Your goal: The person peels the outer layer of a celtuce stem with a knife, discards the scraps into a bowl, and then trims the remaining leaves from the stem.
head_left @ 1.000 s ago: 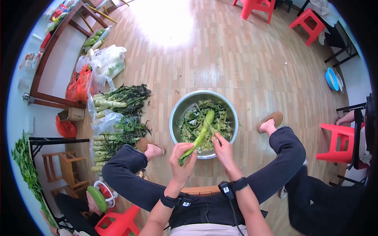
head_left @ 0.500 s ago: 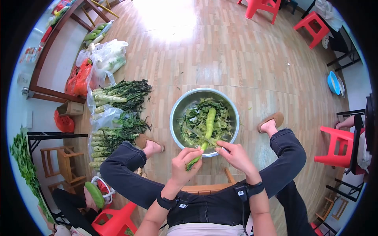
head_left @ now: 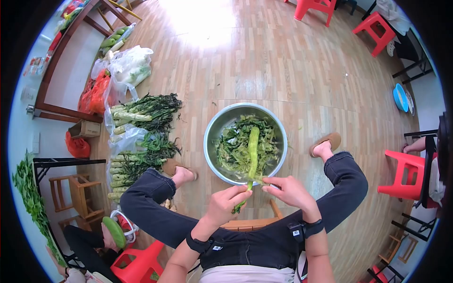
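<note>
While gripping the long, pale-green vegetable stem (head_left: 253,147) by its leafy end in the left hand (head_left: 225,203), over the round silver metal basin (head_left: 213,131), pinches a thin, mostly hidden silvery tool (head_left: 273,186) in the right hand (head_left: 292,192), nearer that end than a second ago.

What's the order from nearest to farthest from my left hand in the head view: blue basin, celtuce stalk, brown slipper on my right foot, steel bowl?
From your left hand:
1. Celtuce stalk, held in it.
2. Steel bowl, just ahead.
3. Brown slipper, ahead and to the right.
4. Blue basin, far right.
</note>
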Demonstrator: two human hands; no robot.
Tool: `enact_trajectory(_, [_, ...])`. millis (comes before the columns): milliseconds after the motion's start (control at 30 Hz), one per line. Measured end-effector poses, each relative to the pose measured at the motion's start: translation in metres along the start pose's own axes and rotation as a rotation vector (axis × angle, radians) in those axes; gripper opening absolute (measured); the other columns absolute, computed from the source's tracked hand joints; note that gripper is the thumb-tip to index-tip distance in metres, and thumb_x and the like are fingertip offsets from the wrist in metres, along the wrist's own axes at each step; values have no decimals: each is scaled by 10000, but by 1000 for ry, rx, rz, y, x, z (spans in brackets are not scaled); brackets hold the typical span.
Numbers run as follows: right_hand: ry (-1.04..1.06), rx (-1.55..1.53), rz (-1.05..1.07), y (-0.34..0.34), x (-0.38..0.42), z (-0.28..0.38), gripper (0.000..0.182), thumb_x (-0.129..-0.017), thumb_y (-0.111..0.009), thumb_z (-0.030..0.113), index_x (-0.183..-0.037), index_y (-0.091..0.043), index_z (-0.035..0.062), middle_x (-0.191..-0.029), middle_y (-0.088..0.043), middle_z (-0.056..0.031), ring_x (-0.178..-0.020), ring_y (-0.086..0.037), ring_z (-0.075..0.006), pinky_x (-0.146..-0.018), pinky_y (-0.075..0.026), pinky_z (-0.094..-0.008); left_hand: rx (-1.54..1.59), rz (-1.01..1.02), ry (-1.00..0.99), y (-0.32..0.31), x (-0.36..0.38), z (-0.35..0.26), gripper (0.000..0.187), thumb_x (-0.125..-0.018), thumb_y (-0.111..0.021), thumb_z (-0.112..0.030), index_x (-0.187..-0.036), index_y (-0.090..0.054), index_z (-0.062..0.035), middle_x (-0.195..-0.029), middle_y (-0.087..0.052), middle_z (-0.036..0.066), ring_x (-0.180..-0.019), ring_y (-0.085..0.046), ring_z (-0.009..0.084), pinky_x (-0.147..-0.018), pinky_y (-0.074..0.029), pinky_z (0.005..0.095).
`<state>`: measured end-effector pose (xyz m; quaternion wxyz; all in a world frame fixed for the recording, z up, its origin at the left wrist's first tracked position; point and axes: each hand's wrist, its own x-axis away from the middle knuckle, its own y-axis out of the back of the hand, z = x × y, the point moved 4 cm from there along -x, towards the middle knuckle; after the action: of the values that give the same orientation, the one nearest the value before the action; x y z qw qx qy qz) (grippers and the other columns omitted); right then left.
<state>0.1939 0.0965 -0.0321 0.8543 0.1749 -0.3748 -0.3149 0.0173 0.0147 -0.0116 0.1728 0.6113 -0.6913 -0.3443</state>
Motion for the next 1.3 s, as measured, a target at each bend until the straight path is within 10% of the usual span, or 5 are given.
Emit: enact_trajectory(1300, [36,-22,-6,-32,-22,-27,354,-842,-558,407,-1088,-634,164,-743,-642,-125,-746,-622,-310,-672,-478,-402,-3,4,-30,-13,11,3,340,-621,-691,-29,-951,-630,-82,-986,-633,75,-810,-642,227,-650,-532,315])
